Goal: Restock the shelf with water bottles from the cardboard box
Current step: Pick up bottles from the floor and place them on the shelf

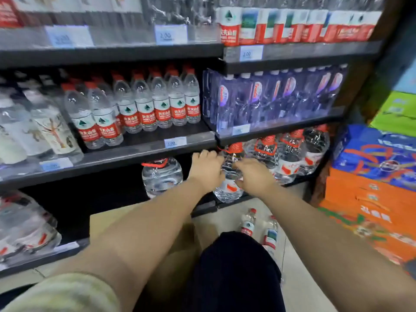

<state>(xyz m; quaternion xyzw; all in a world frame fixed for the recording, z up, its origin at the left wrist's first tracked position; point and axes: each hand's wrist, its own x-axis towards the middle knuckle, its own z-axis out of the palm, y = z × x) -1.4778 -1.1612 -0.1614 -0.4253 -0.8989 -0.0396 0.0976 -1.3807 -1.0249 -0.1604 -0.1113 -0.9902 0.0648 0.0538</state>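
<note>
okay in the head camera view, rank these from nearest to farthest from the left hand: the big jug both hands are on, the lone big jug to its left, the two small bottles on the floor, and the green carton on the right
1. The held jug, touching the left hand.
2. The lone jug, just left, on the bottom shelf.
3. The floor bottles, below and right.
4. The green carton, far right, atop the stack.

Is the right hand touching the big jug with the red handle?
Touching: the head view shows the right hand pressed against the large water jug.
</note>
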